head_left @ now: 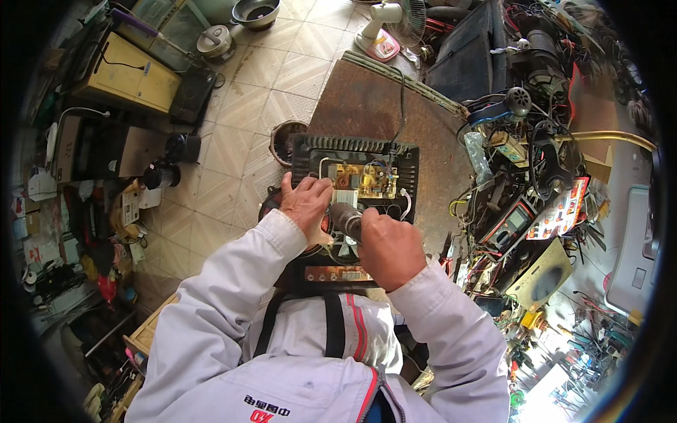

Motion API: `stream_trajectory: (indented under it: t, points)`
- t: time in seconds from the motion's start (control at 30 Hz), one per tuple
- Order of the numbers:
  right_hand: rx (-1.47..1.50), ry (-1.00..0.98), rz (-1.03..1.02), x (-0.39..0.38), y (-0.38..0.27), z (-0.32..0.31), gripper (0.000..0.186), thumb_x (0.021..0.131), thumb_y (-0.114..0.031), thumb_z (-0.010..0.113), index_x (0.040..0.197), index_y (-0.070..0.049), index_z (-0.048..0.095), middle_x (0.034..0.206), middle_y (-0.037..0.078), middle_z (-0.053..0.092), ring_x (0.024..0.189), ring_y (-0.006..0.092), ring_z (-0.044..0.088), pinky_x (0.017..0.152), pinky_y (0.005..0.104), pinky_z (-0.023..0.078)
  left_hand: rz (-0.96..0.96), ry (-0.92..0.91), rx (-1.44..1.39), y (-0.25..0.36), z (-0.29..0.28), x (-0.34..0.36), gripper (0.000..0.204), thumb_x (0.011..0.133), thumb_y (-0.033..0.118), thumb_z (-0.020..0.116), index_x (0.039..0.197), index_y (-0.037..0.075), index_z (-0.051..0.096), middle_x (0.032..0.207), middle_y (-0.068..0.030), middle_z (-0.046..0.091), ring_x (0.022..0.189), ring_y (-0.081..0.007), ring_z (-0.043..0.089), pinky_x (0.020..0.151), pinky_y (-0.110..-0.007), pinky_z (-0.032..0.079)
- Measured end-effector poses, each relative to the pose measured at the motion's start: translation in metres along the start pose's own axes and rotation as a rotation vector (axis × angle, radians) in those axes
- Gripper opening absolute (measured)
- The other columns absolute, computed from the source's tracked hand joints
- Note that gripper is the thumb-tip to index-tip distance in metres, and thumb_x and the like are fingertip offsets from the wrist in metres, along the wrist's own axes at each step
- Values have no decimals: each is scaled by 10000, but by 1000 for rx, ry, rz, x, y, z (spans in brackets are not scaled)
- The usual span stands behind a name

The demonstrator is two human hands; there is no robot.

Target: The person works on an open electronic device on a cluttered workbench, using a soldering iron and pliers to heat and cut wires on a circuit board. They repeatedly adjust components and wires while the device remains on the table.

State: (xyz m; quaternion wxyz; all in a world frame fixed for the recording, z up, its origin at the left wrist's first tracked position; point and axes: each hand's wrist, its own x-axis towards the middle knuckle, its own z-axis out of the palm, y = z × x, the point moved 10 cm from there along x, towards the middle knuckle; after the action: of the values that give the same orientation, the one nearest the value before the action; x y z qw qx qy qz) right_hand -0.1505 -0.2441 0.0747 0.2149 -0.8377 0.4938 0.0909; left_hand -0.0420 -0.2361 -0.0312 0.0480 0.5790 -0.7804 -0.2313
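Note:
A black appliance housing (407, 169) lies open, showing a yellow circuit board (367, 180), a copper-coloured coil, wires and a strip of controls (328, 275) along its near side. My left hand (303, 208) rests on the housing's left part, fingers apart and slightly bent, thumb near the coil. My right hand (389, 250) is closed round a grey cylindrical power tool (345, 217) held over the middle of the housing, just right of my left thumb. The tool's tip is too small to make out.
The housing sits on a rusty brown board (360, 99) above a tiled floor (240, 141). At the right are a multimeter (511, 225), red-handled pliers (444, 254), cables and piled parts. A yellow cabinet (130, 84) stands at upper left, a fan (381, 28) at the back.

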Motion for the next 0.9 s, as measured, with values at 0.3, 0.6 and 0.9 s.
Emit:
stream_trajectory:
  t: [0.3, 0.6, 0.9]
  points:
    - [454, 167, 194, -77, 44, -52, 350, 814, -102, 789, 1135, -53, 657, 941, 186, 712, 840, 397, 711, 736, 428, 564, -44, -46, -19, -4, -4, -5, 1032, 461, 421, 974, 1336, 63, 560, 1401, -49, 531, 1328, -282, 485, 1130, -702, 242]
    - [777, 258, 651, -193, 102, 21, 445, 754, -63, 853, 1151, 14, 668, 895, 118, 737, 773, 177, 705, 735, 331, 562, -24, -78, 1, 2, 0, -1, 1071, 491, 461, 963, 1391, 65, 539, 1452, -63, 513, 1386, -308, 438, 1153, -713, 200]
    - [676, 687, 856, -272, 173, 108, 478, 777, -85, 840, 1195, 31, 638, 918, 148, 712, 773, 221, 687, 717, 354, 550, -25, 121, 100, 29, -32, 10, 828, 670, 354, 902, 1349, 36, 551, 1438, -137, 515, 1379, -348, 436, 1174, -640, 225]
